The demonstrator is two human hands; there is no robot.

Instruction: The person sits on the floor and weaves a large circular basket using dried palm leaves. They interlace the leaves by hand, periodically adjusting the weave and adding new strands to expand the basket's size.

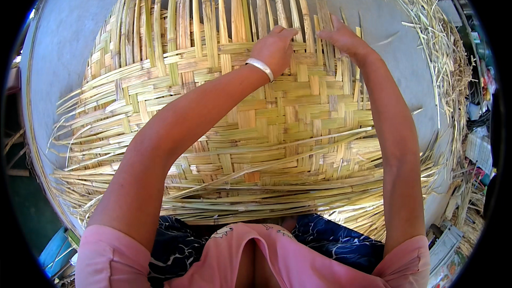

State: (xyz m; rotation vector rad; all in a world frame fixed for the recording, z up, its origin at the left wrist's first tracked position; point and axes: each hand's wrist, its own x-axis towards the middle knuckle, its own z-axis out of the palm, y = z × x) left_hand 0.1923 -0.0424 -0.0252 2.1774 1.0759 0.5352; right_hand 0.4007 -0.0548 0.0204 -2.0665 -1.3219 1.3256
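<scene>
Woven bamboo mat (256, 128): yellow-green strips, checker plait, far edge unfinished, on concrete floor (69, 26). Left hand (274, 48) clenched on weave; right hand (341, 37) pinching upright strip (324, 8).

Fingertips of left hand (274, 48) curled down out of sight against woven mat (298, 112); grip on any strip impossible to tell. Fingers of right hand (344, 36) partly tucked among upright strips (234, 5), contact unclear. Tops of those strips cut off by upper edge. Near edge of mat hidden behind pink garment (256, 258) and forearms. Clutter (472, 144) at right rim too small and bent to identify.
</scene>
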